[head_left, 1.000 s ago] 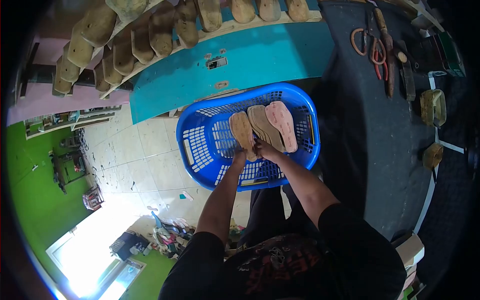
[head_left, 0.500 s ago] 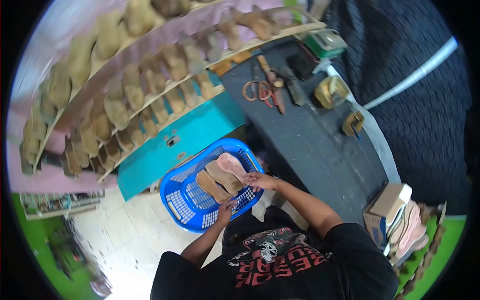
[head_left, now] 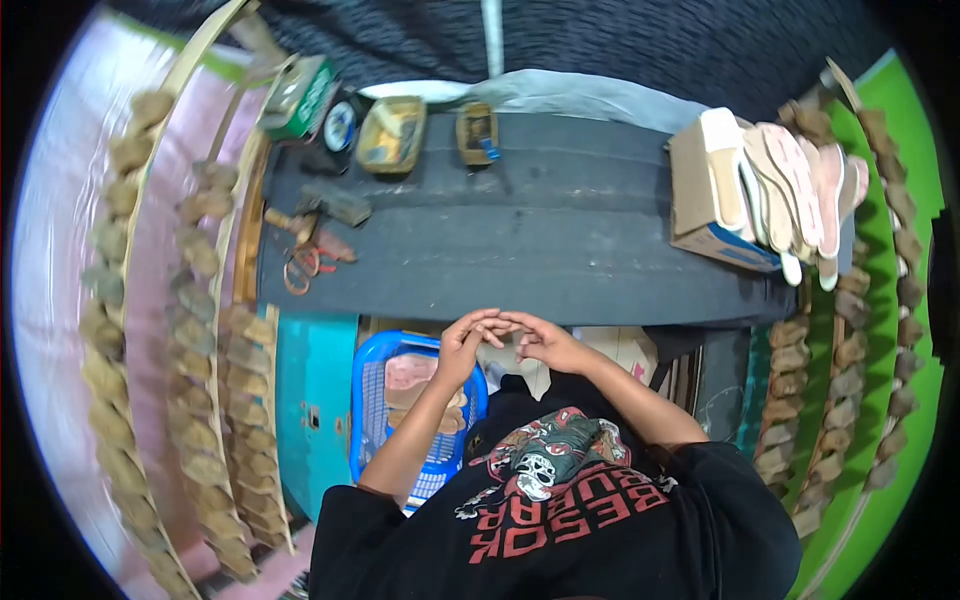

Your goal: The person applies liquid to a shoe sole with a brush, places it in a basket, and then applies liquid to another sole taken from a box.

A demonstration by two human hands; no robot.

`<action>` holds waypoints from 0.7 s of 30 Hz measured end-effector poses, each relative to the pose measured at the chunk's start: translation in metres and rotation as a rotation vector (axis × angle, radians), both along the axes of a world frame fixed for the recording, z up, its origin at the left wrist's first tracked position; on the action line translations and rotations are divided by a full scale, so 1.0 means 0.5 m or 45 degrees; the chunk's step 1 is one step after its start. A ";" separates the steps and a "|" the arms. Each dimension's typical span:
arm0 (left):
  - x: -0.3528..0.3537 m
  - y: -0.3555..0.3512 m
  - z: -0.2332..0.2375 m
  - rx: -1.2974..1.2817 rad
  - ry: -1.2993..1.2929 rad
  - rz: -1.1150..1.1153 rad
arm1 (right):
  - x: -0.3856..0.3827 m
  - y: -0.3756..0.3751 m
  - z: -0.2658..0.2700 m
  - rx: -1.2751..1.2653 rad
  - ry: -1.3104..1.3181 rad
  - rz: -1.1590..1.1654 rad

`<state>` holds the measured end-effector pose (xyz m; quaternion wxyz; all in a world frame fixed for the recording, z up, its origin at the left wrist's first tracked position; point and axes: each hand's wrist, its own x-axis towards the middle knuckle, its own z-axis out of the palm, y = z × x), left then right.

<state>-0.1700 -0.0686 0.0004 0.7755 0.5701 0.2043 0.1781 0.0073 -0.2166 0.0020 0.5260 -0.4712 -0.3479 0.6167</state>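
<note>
My left hand [head_left: 468, 342] and my right hand [head_left: 550, 345] meet at the front edge of the dark workbench [head_left: 560, 255], fingertips touching or overlapping. Their fingers are stretched out and I see nothing held in either. Below and left of them stands a blue plastic basket [head_left: 368, 350], partly covered by my left forearm. Inside it lie a pink insole-shaped piece [head_left: 408, 371] and tan sole-shaped pieces [head_left: 447, 420].
A cardboard box [head_left: 693, 190] with several insoles [head_left: 790, 180] stands at the bench's right. Scissors [head_left: 300, 272], a hammer [head_left: 290, 222] and tubs [head_left: 392, 135] sit at its left and back. Racks of wooden shoe lasts [head_left: 195, 380] flank both sides.
My view has turned right, from the basket to face the bench. Both hands have left the pieces in the basket and come together at the bench edge.
</note>
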 end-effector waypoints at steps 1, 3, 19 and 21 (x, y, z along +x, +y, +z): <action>0.039 -0.005 0.009 -0.049 -0.003 -0.024 | 0.027 -0.023 0.020 0.016 -0.008 -0.070; 0.119 -0.026 0.034 -0.064 0.001 -0.098 | 0.076 -0.068 0.061 0.042 -0.027 -0.186; 0.506 -0.138 0.121 -0.144 0.074 -0.067 | 0.411 -0.123 0.155 0.156 -0.444 -0.322; 0.530 -0.131 0.137 -0.166 0.044 -0.011 | 0.428 -0.111 0.141 0.185 -0.458 -0.342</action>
